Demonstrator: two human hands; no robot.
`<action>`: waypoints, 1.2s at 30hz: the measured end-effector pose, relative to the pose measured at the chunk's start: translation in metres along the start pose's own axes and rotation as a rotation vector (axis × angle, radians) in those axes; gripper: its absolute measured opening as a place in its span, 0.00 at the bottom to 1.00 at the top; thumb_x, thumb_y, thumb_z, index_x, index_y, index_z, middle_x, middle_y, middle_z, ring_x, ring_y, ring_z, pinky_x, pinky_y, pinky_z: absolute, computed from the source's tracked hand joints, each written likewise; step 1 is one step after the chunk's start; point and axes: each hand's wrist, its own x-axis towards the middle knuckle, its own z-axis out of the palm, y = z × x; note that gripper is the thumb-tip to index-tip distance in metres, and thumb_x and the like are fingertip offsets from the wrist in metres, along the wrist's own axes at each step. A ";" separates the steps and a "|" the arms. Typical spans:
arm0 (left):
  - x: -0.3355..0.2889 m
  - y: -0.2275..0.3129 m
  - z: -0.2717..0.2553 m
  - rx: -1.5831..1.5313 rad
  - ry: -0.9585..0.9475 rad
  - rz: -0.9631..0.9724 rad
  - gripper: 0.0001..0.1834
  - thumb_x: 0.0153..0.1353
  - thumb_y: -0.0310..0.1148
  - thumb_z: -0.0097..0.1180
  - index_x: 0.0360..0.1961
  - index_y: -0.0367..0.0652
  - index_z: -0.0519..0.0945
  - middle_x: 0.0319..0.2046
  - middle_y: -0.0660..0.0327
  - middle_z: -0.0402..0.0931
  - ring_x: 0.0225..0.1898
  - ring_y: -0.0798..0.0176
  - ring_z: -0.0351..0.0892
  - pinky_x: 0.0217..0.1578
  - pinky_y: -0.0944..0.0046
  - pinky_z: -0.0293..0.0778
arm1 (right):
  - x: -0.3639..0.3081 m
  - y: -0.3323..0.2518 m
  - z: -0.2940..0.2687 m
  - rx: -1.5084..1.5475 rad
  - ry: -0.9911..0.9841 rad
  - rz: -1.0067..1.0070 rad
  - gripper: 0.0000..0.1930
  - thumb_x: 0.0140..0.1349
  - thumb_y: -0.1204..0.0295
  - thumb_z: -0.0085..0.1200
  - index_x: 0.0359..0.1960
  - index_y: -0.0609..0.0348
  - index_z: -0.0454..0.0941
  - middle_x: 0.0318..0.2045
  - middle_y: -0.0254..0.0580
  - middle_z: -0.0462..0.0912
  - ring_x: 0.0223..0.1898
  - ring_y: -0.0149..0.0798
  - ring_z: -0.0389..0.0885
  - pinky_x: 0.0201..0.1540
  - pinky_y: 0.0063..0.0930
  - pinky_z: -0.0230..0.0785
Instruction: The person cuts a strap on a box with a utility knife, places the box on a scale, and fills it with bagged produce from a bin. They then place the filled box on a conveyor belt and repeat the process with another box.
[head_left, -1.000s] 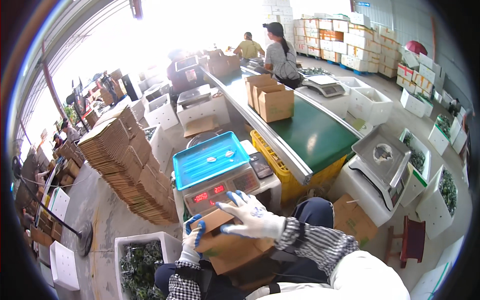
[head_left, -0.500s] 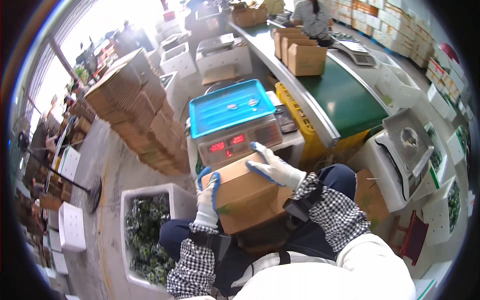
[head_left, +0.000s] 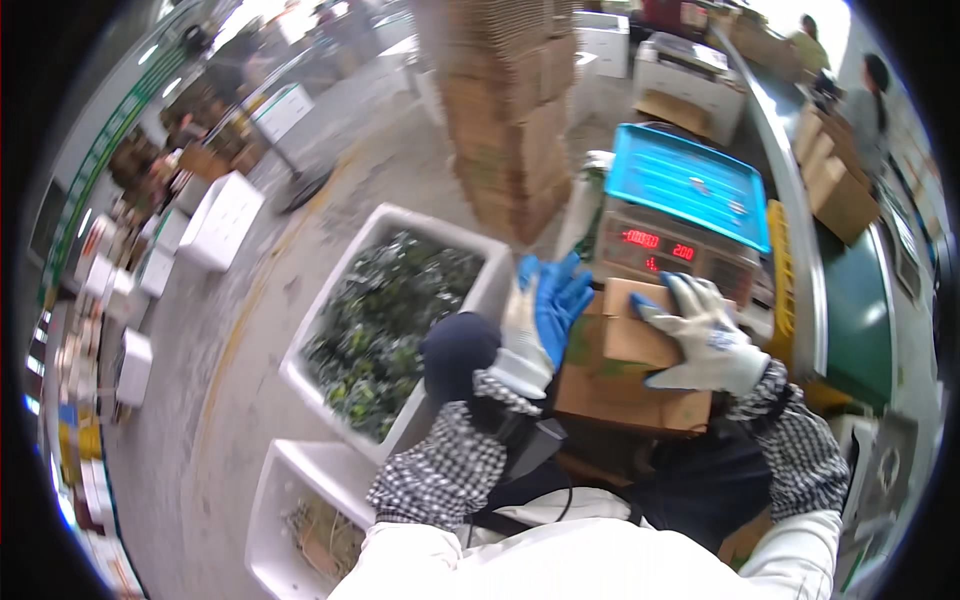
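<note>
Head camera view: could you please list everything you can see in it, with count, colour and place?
cardboard box: one, brown, on the person's lap, held between both hands
weighing scale: one, blue tray with red digits lit, just beyond the box
foam crate of greens: one, white, full of dark green leaves, on the floor to the left
second foam crate: one, white, nearer, lower left
stack of flat cartons: one tall pile, brown, behind the crate
conveyor belt: one, green, at right, with brown boxes on its far end
other people: at least two, far upper right
left hand: blue and white glove, on the box's left side
right hand: white glove with blue fingertips, on the box's top
</note>
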 end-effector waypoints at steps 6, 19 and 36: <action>-0.057 0.218 -0.031 0.675 0.048 0.470 0.27 0.60 0.39 0.51 0.60 0.47 0.62 0.55 0.51 0.66 0.57 0.54 0.65 0.56 0.51 0.62 | 0.012 0.027 -0.013 0.197 0.169 0.108 0.42 0.33 0.61 0.70 0.57 0.51 0.67 0.54 0.63 0.64 0.58 0.56 0.59 0.61 0.43 0.50; -0.031 0.178 -0.203 2.532 0.224 -0.405 0.37 0.36 0.61 0.63 0.50 0.61 0.75 0.64 0.32 0.39 0.66 0.31 0.32 0.64 0.44 0.36 | -0.068 0.084 0.081 2.045 0.496 0.390 0.25 0.64 0.55 0.42 0.58 0.57 0.63 0.52 0.43 0.73 0.51 0.39 0.73 0.53 0.34 0.67; -0.038 0.225 -0.236 1.850 0.564 0.076 0.17 0.43 0.39 0.64 0.33 0.43 0.76 0.30 0.56 0.76 0.31 0.58 0.78 0.35 0.63 0.76 | -0.038 0.030 0.155 2.406 0.741 0.345 0.25 0.64 0.51 0.41 0.56 0.53 0.67 0.48 0.40 0.77 0.42 0.39 0.80 0.43 0.33 0.76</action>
